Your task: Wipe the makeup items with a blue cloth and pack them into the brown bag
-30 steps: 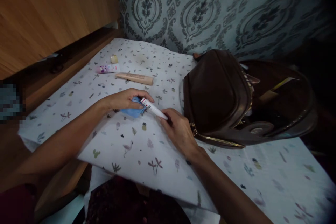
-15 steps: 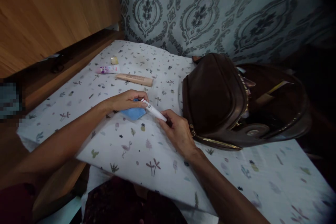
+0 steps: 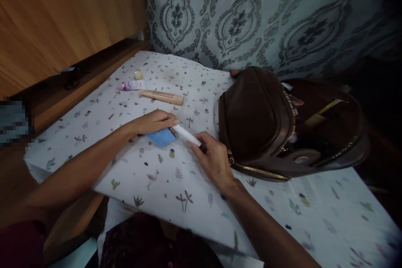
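Note:
Both my hands are closed on a slim white tube [image 3: 187, 135] over the printed sheet. The fingers of my left hand [image 3: 157, 121] pinch its upper left end, and my right hand [image 3: 212, 157] wraps the lower right end. A blue cloth [image 3: 161, 137] shows under my left hand; whether those fingers also grip it is hidden. Beyond my hands lies a beige tube [image 3: 162, 97]. A pink and purple tube [image 3: 131, 85] and a small jar-like item with a yellowish tint [image 3: 138, 75] sit farther back.
On the right a dark brown leather backpack [image 3: 251, 113] lies with its zip open and things inside. White fabric with small prints [image 3: 176, 197] covers the surface. Wooden furniture [image 3: 72, 16] borders the left, and a patterned wall [image 3: 238, 16] stands behind.
The white tube has turned in my fingers: its printed side and red-marked end no longer show, and a plain white side faces up. Both hands keep nearly the same place.

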A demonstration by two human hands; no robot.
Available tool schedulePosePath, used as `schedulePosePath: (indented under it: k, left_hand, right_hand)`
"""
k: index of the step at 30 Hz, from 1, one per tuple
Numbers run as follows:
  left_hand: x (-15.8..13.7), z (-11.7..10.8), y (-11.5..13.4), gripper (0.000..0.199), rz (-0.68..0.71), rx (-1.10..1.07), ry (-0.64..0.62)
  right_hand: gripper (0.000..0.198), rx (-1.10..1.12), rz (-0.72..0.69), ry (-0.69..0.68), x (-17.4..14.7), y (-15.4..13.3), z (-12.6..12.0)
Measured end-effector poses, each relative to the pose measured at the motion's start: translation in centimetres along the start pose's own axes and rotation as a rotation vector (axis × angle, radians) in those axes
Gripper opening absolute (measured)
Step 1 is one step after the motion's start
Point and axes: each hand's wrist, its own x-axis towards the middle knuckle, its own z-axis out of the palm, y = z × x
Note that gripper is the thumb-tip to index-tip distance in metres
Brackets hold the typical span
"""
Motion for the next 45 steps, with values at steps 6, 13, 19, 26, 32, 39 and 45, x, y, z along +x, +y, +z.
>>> schedulePosePath:
  k: [6, 13, 19, 26, 32, 39, 45]
  left_hand:
    - [0.2, -0.1, -0.4, 0.042, 0.034, -0.013, -0.029]
    - [0.2, -0.1, -0.8, 0.037, 0.051, -0.055, -0.02]
    - [0.2, 0.6, 0.0, 0.035, 0.032, -0.112, 0.073]
    - [0.3, 3.3, 2.2, 0.031, 0.057, -0.115, 0.283]
    - [0.7, 6.5, 4.0, 0.032, 0.021, -0.299, 0.373]
    - [0.9, 7.1, 4.2, 0.039, 0.037, -0.274, 0.426]
    - [0.6, 6.5, 4.9, 0.037, 0.021, -0.286, 0.616]
  right_hand:
    - [0.016, 0.01, 0.016, -0.013, 0.0, 0.0, 0.0]
    - [0.021, -0.009, 0.008, -0.054, -0.1, -0.2, -0.1]
    - [0.021, -0.015, 0.016, -0.086, -0.1, -0.4, -0.2]
    - [0.028, 0.004, 0.04, -0.17, -0.3, -1.6, -0.1]
    - [0.018, 0.105, 0.042, -0.164, -0.7, -1.9, 0.2]
    - [0.017, 0.064, 0.02, -0.111, -0.6, -1.9, 0.1]
    - [0.02, -0.005, 0.062, -0.141, -0.4, -2.6, -0.4]
